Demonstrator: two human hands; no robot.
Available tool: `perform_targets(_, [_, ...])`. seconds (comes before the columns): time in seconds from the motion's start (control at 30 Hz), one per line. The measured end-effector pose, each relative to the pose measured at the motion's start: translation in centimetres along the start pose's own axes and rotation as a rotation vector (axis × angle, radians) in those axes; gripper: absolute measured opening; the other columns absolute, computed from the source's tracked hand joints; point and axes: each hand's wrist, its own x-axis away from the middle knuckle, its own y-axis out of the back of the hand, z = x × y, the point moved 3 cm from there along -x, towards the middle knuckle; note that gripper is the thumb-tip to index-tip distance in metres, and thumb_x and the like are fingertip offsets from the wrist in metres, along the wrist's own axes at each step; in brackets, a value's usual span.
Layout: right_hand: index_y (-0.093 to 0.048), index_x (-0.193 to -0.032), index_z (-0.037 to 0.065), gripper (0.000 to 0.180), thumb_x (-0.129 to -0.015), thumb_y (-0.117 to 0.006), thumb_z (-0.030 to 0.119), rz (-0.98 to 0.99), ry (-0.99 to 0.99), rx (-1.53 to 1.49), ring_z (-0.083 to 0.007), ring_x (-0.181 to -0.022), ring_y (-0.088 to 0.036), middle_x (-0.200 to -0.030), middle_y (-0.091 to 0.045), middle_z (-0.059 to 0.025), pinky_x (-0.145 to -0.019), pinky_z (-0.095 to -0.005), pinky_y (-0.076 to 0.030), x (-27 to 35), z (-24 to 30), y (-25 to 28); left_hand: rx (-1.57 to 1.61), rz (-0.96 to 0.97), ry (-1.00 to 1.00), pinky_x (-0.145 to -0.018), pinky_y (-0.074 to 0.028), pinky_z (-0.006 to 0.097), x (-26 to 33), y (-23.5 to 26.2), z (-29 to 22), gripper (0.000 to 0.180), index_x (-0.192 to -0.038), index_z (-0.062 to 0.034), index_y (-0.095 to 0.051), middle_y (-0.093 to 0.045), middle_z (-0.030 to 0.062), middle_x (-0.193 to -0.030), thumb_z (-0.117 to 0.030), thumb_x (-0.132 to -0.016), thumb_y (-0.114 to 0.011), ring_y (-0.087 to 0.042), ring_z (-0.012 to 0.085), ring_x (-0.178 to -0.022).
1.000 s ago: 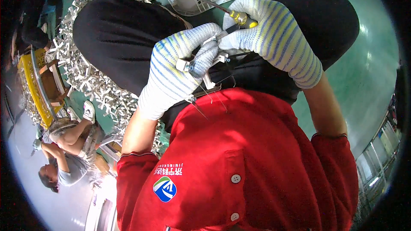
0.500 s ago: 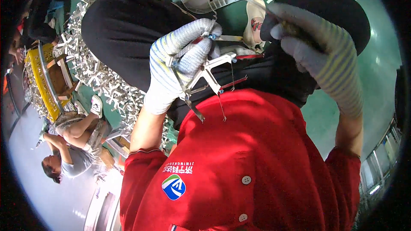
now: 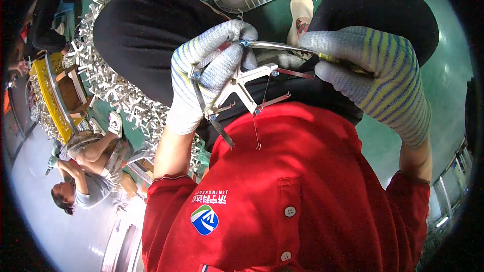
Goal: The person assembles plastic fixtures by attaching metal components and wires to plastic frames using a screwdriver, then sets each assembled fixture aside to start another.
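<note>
Both our hands wear striped knit gloves and work close together above our lap: our left hand [image 3: 209, 78] is closed around the white cross-shaped metal bracket [image 3: 241, 86], pinching it near its hub so that its arms and thin metal strips stick out to the right and downward, while our right hand [image 3: 375, 78] is wrapped tight around the handle of a screwdriver [image 3: 282, 47] whose shaft reaches left to a small blue-headed screw [image 3: 245, 43] at the bracket's upper arm. To do this well, we judge that we should keep the shaft in line with the screw, press lightly into its head, and brace the bracket firmly with the left fingers so it does not twist. Loose strips hang free below, so we should keep them away from our red shirt [image 3: 302, 196]. A pile of similar white brackets [image 3: 116, 85] lies on the floor at our left.
</note>
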Motion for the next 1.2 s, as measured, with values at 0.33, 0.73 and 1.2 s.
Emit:
perform_targets(0.33, [-0.076,-0.125,0.013,0.033,-0.093,-0.074,0.015,0.052,0.153,0.401,-0.0285,-0.099,-0.075,-0.109,-0.076,-0.0101,-0.086,-0.0377,-0.059,0.0,1.6,0.4,0.02,0.021,-0.001,-0.072,-0.057,0.025,0.0,-0.1,0.4,0.026,-0.123,0.0044,-0.072,-0.074,0.008,-0.091,-0.007,-0.1,-0.067,-0.07,0.0114,-0.078])
perform_targets(0.73, [-0.073,-0.131,0.017,0.038,-0.092,-0.074,0.017,0.154,0.208,0.702,-0.027,-0.09,-0.069,-0.101,-0.071,-0.0058,-0.078,-0.0399,-0.056,-0.7,3.8,0.8,-0.33,0.054,-0.082,-0.082,-0.059,0.031,-0.1,0.5,0.9,0.029,-0.12,-0.0014,-0.076,-0.08,0.011,-0.103,-0.009,-0.092,-0.078,-0.075,0.016,-0.089])
perform_targets(1.2, [-0.076,-0.123,0.012,0.033,-0.09,-0.078,0.015,0.113,0.223,0.624,-0.0297,-0.085,-0.071,-0.092,-0.073,-0.0111,-0.076,-0.0403,-0.055,-1.0,3.2,0.1,-0.668,0.079,-0.453,-0.081,-0.06,0.035,0.0,0.0,1.0,0.03,-0.117,-0.0039,-0.077,-0.08,0.0137,-0.099,-0.006,-0.088,-0.08,-0.078,0.0276,-0.087])
